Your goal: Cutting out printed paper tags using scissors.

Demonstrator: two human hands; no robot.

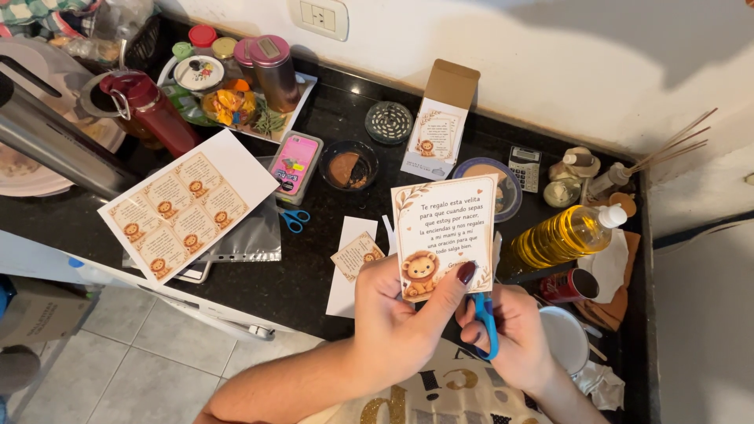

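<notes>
My left hand (397, 318) pinches a small printed card (444, 235) with a cartoon lion and a leaf border, held upright above the black counter (275, 283). My right hand (514, 334) sits just right of it, fingers through the blue handles of a pair of scissors (485, 318); the blades are hidden behind the card. A similar cut card (357, 255) lies on a white paper scrap to the left.
A printed sheet of several lion cards (184, 204) overhangs the counter edge on the left. A second small pair of blue scissors (294, 220), a pink box (294, 165), an open cardboard box (440, 118), an oil bottle (561, 235) and jars crowd the counter.
</notes>
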